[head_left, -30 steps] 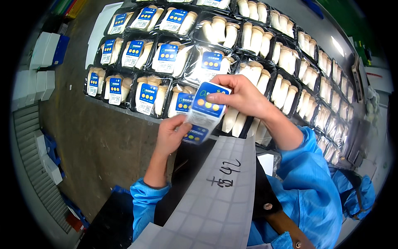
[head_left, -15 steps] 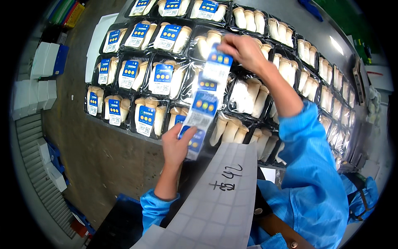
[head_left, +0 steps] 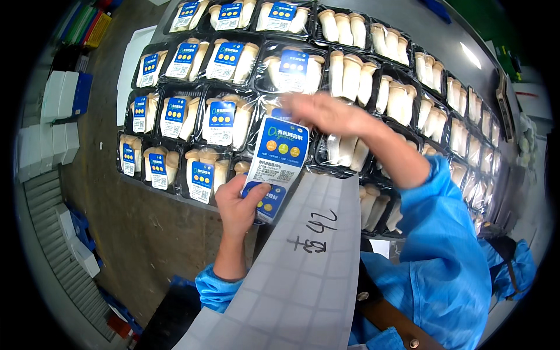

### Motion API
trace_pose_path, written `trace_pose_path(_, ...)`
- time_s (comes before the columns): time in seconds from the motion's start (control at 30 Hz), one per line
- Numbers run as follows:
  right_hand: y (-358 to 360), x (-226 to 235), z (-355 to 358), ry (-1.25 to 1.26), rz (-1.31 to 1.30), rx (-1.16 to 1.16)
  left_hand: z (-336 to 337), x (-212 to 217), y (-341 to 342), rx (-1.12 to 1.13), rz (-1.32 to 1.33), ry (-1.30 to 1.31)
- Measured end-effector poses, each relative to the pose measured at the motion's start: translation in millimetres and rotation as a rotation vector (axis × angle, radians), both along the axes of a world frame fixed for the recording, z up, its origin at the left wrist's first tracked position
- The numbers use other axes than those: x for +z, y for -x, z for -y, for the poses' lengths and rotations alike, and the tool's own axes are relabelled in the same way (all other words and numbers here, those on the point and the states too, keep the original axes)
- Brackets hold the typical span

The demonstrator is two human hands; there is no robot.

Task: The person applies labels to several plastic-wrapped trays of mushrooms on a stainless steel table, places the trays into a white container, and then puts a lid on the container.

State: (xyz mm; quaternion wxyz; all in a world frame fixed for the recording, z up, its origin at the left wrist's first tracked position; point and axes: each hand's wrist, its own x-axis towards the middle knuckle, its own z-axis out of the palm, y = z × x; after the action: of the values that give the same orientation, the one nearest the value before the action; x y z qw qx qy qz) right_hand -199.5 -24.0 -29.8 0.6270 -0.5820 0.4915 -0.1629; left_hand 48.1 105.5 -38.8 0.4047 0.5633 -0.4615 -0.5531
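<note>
Your right hand (head_left: 326, 114) has dropped back to the mushroom trays (head_left: 350, 76), blurred, grip unclear; your left hand (head_left: 236, 207) pinches the label strip (head_left: 274, 163) above the white backing sheet (head_left: 303, 262).

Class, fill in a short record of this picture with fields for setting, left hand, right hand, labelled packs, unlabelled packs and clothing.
Setting: long table covered with rows of black trays of pale, thick-stemmed mushrooms
Left hand: left hand holds a strip of blue and white labels, with a long blank backing sheet trailing toward the person
Right hand: right hand, blurred, reaches over a tray; what its fingers hold cannot be told
Labelled packs: labelled trays lie to the left
Unlabelled packs: unlabelled trays lie to the right
Clothing: blue sleeves
</note>
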Motion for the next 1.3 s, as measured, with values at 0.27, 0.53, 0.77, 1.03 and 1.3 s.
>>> trace_pose_path(0.27, 0.1, 34.7, -58.7, 0.536, 0.072, -0.087, 47.4, 7.7, 33.8, -0.201, -0.074, 0.053)
trace_pose_path(0.53, 78.7, -4.2, 33.4, 0.628, -0.23, -0.253, 52.9, -6.6, 57.1, -0.127, 0.208, -0.085)
trace_pose_path(0.77, 168.1, -45.8, 192.2, 0.828, -0.897, -0.017, 41.6, -2.8, 44.7, -0.005, 0.006, -0.15)
trace_pose_path(1.03, 151.9, -67.3, 146.1, 1.045, -0.93, -0.328, 37.9, -7.0, 48.2, -0.005, -0.085, -0.155)
trace_pose_path(1.3, 49.2, 27.5, -18.8, -0.157, 0.255, -0.019, 38.6, -6.6, 44.7, -0.203, -0.056, -0.079)
